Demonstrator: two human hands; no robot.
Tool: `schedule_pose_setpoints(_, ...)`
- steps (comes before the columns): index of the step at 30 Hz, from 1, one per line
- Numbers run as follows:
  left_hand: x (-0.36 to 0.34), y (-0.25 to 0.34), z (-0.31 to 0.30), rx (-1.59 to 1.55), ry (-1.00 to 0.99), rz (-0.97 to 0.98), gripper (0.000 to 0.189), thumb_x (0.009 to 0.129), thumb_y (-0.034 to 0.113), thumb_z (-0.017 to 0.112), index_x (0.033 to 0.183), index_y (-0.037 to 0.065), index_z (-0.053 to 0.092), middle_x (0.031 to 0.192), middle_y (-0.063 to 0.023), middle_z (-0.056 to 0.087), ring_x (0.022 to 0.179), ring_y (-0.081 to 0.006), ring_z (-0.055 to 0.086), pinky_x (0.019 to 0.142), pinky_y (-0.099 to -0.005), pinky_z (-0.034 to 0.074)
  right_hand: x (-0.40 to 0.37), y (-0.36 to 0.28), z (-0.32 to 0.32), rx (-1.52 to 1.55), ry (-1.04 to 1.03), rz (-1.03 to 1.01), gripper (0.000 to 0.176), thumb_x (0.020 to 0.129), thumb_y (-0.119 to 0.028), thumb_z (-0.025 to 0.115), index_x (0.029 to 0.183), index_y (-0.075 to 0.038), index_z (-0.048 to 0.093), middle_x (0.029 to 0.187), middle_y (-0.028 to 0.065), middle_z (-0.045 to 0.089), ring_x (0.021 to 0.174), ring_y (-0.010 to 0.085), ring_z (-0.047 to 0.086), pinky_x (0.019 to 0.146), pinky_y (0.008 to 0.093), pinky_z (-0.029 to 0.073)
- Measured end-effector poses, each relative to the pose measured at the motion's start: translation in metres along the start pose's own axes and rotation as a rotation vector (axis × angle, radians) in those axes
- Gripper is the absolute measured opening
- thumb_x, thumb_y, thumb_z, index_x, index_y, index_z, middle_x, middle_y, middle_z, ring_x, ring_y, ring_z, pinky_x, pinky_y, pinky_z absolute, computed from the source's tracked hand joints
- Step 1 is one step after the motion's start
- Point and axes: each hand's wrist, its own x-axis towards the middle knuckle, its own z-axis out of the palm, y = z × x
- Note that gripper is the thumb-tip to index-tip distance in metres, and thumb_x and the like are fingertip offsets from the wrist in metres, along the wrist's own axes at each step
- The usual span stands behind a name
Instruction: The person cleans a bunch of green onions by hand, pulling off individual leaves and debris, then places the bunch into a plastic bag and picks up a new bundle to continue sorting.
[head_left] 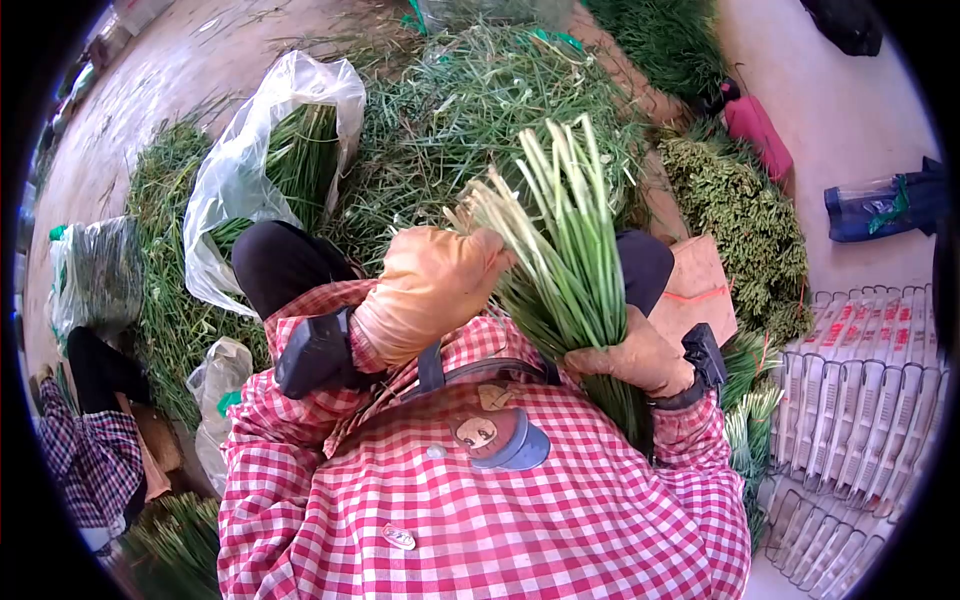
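Observation:
My right hand [635, 358], in a tan glove, is wrapped round the lower part of a bunch of garlic chives [580, 250]. Their pale cut ends point up and away from me, and the green length runs down against my shirt. My left hand [430, 285], gloved too, is closed at the left side of the bunch, by some shorter pale stalk ends [485, 205]. What its fingers grip is partly hidden behind the glove. Beyond my hands spreads a heap of loose green leaves and stems [450, 130].
A clear plastic bag [235, 170] with green stems stands left of my knee. To the right are stacked green bunches [735, 210], a cardboard piece [697, 285] and wire-handled white crates [860, 410]. Another person [95, 440] sits at the far left.

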Motion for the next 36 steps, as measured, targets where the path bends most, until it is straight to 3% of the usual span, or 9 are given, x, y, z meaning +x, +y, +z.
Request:
schedule_pose_setpoints(3, -0.006, -0.016, -0.002, -0.123, 0.129, 0.049, 0.005, 0.081, 0.010, 0.064, 0.083, 0.007, 0.060, 0.053, -0.0065, 0.051, 0.043, -0.0197, 0.052, 0.043, -0.0305, 0.042, -0.011, 0.001, -0.001, 0.108, 0.043, 0.018, 0.035, 0.074, -0.011, 0.073, 0.104, 0.001, 0.060, 0.080, 0.0067, 0.065, 0.067, 0.0140, 0.060, 0.064, 0.0294, 0.049)
schedule_pose_setpoints(7, -0.008, -0.083, 0.003, 0.024, 0.017, -0.479, 0.021, 0.084, 0.026, 0.064, 0.083, 0.005, 0.064, 0.060, -0.0108, 0.057, 0.044, -0.0203, 0.055, 0.044, -0.0325, 0.042, -0.015, 0.012, -0.011, 0.090, 0.047, -0.031, 0.033, 0.075, -0.009, 0.072, 0.105, 0.001, 0.061, 0.084, 0.0075, 0.067, 0.071, 0.0137, 0.061, 0.067, 0.0285, 0.050)
schedule_pose_setpoints(9, -0.037, -0.116, 0.006, 0.256, -0.285, -0.357, 0.023, 0.082, 0.030, 0.064, 0.086, 0.006, 0.065, 0.063, -0.0165, 0.058, 0.062, -0.0348, 0.059, 0.055, -0.0448, 0.044, -0.015, 0.018, -0.016, 0.187, 0.024, -0.014, 0.035, 0.075, -0.008, 0.072, 0.107, 0.001, 0.061, 0.087, 0.0080, 0.068, 0.074, 0.0137, 0.062, 0.069, 0.0287, 0.051)
schedule_pose_setpoints(11, -0.048, -0.103, 0.004, 0.390, -0.243, -0.296, 0.024, 0.082, 0.029, 0.064, 0.093, 0.007, 0.064, 0.064, -0.0149, 0.059, 0.059, -0.0342, 0.059, 0.055, -0.0442, 0.044, -0.013, 0.021, -0.016, 0.227, 0.038, -0.040, 0.036, 0.075, -0.008, 0.072, 0.107, 0.001, 0.061, 0.087, 0.0081, 0.068, 0.074, 0.0137, 0.062, 0.069, 0.0292, 0.051)
schedule_pose_setpoints(15, -0.024, -0.020, -0.017, -0.181, 0.124, -0.148, 0.038, 0.081, 0.025, 0.068, 0.112, 0.006, 0.060, 0.057, -0.0125, 0.056, 0.049, -0.0249, 0.057, 0.047, -0.0358, 0.042, -0.006, 0.016, -0.010, 0.075, 0.069, 0.029, 0.030, 0.075, -0.006, 0.070, 0.103, 0.001, 0.061, 0.082, 0.0084, 0.066, 0.069, 0.0148, 0.062, 0.063, 0.0289, 0.050)
schedule_pose_setpoints(19, 0.008, 0.021, -0.011, 0.125, -0.256, -0.309, 0.042, 0.081, 0.019, 0.067, 0.119, 0.007, 0.054, 0.052, -0.0103, 0.054, 0.046, -0.0267, 0.056, 0.046, -0.0371, 0.043, 0.001, 0.013, -0.005, 0.081, -0.015, 0.007, 0.031, 0.074, -0.007, 0.071, 0.102, 0.002, 0.061, 0.083, 0.0085, 0.066, 0.068, 0.0150, 0.061, 0.061, 0.0286, 0.049)
schedule_pose_setpoints(25, -0.003, -0.013, 0.022, 0.056, 0.010, -0.042, 0.014, 0.082, 0.011, 0.062, 0.087, 0.009, 0.050, 0.049, -0.0073, 0.047, 0.042, -0.0272, 0.052, 0.041, -0.0383, 0.040, -0.006, 0.030, -0.010, 0.372, -0.128, -0.044, 0.053, 0.071, -0.015, 0.077, 0.116, 0.001, 0.053, 0.084, 0.0129, 0.066, 0.069, 0.0192, 0.063, 0.061, 0.0310, 0.052)
schedule_pose_setpoints(31, 0.001, -0.088, 0.024, 0.341, 0.332, -0.106, 0.015, 0.089, 0.020, 0.055, 0.097, 0.007, 0.052, 0.043, -0.0060, 0.046, 0.035, -0.0286, 0.049, 0.034, -0.0401, 0.039, -0.008, 0.049, -0.017, 0.544, -0.167, -0.104, 0.057, 0.070, -0.018, 0.077, 0.116, 0.002, 0.052, 0.083, 0.0137, 0.065, 0.063, 0.0204, 0.061, 0.057, 0.0311, 0.051)
schedule_pose_setpoints(36, -0.027, -0.107, 0.001, 0.431, -0.462, -0.414, 0.032, 0.079, 0.035, 0.067, 0.069, 0.004, 0.066, 0.066, -0.0140, 0.062, 0.068, -0.0316, 0.062, 0.060, -0.0420, 0.047, -0.009, 0.047, -0.018, 0.405, 0.024, -0.083, 0.048, 0.071, -0.011, 0.077, 0.113, 0.001, 0.056, 0.090, 0.0101, 0.066, 0.074, 0.0169, 0.064, 0.067, 0.0297, 0.052)
